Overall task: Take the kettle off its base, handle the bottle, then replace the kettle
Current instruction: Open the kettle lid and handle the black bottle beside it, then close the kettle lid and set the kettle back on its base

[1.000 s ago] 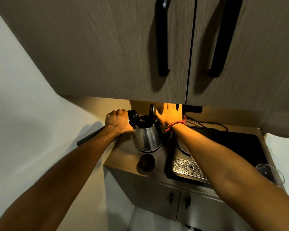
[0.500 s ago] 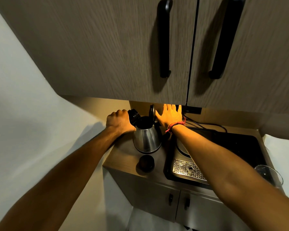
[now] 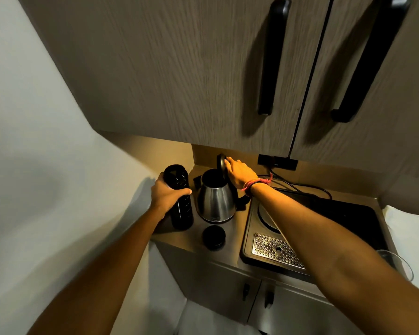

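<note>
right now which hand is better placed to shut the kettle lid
Right. The right hand already rests on the raised lid of the kettle, while the left hand is wrapped around the black bottle.

Wood-grain cupboards (image 3: 179, 76), pale wall (image 3: 34, 117)

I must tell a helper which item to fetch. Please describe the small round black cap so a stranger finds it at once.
Find the wooden counter under the cabinets. The cap lies near its front edge, before the steel kettle. It is the only low, flat black disc, untouched by either hand.
</note>
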`<state>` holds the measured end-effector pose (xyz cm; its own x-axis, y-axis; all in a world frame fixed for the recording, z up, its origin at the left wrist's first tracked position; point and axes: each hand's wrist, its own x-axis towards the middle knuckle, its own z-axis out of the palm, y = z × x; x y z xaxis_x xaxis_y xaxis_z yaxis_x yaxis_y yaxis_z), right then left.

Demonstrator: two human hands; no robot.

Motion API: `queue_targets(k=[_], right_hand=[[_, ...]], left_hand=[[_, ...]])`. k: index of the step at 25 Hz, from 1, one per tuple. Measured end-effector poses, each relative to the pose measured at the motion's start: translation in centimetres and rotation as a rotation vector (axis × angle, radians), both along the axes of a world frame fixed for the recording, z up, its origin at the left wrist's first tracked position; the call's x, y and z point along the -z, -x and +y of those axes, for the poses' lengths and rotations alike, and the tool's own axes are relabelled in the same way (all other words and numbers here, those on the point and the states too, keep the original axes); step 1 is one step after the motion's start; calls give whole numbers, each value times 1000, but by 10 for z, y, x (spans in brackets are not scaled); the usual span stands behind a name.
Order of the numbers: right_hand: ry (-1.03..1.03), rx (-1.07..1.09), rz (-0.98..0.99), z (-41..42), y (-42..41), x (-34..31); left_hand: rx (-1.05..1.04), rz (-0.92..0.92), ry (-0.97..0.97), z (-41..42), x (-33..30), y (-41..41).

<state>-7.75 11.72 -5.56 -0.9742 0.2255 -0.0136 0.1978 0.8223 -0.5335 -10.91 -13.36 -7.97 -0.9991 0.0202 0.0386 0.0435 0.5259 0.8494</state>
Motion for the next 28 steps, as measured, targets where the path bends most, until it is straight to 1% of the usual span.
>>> queue_targets(k=[2,3,5,6,7,8,9,11,12,13,14,16,17,18,21,25,27,28], right_hand=[[15,-14,-46,-8,1,0],[-31,-30,-75,-13,1,3],[-191,-57,-96,-23,0,8],[-234,-57,-83,-26,-1,11],[-242,-58,-69,-27,-2,13],[-236,-68,-61,-26,-2,15],[-228,-90,-62,-23,-2,16],[-230,-140,-62,-17,-4,20],[-235,-156,-56,-16,-6,22],[-243,-163,-50,-16,-8,24],[-255,-165,-48,-16,-10,26],[-272,-152,-56,-18,-11,29],[-277,-141,-63,-19,-10,29],[-290,-132,-66,-19,-10,29],[-349,-131,-76,-21,-9,31],[-405,-141,-100,-25,-9,26],[-403,-136,-94,-28,-12,23],[-434,-138,-50,-30,-18,24]], left_hand=[[-22,6,-78,-9,4,-3],[2,6,-115,-12,3,-4],[74,26,-198,-13,-8,-4],[94,70,-216,-11,-18,-4],[97,147,-188,-6,-29,-6],[94,264,-101,1,-40,-8],[105,421,27,11,-48,-12],[209,738,285,41,-57,-21],[299,797,387,58,-55,-25],[389,756,489,72,-47,-28],[449,639,598,84,-37,-28],[495,338,818,93,-16,-22],[515,220,878,93,-7,-19],[523,157,903,93,2,-16],[525,144,938,93,14,-12],[577,97,974,91,8,-5],[620,86,936,86,1,-4],[624,122,899,83,1,-7]])
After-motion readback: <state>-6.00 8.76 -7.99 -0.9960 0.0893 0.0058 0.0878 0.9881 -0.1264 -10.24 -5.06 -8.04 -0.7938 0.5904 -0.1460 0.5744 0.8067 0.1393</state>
